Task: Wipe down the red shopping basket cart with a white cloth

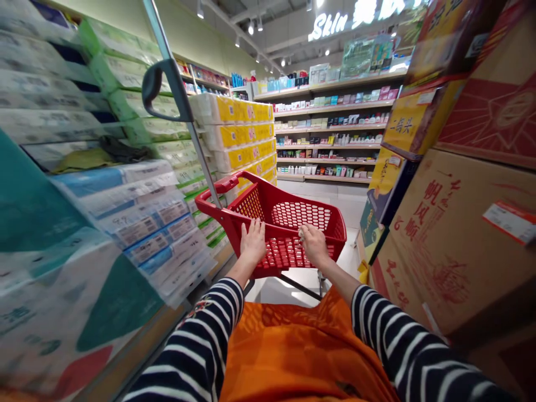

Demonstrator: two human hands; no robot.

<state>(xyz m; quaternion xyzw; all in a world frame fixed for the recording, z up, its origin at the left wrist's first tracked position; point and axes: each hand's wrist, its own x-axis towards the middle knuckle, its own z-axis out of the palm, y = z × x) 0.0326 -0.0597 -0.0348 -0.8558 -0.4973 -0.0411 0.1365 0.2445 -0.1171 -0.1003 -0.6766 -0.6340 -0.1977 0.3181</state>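
A red plastic shopping cart [293,219] with perforated basket walls stands sideways right in front of me; the part of its basket that shows has nothing in it. Flat against the near side, just under the rim, lies my left hand [253,241] with its fingers stretched out. My right hand [315,245] is closed at the same rim, further right. A small pale crumpled wad [302,233] pokes out of its fingers; whether it is cloth or paper I cannot make out. From the cart's left end rises a metal pole with a dark grey loop handle [167,92].
Stacked tissue packs [142,206] line the left side, with yellow-and-white packs [240,131] behind the cart. Cardboard cartons [469,223] are piled close on the right. Shelves of small cosmetics [335,123] span the back, beyond a pale floor [322,192].
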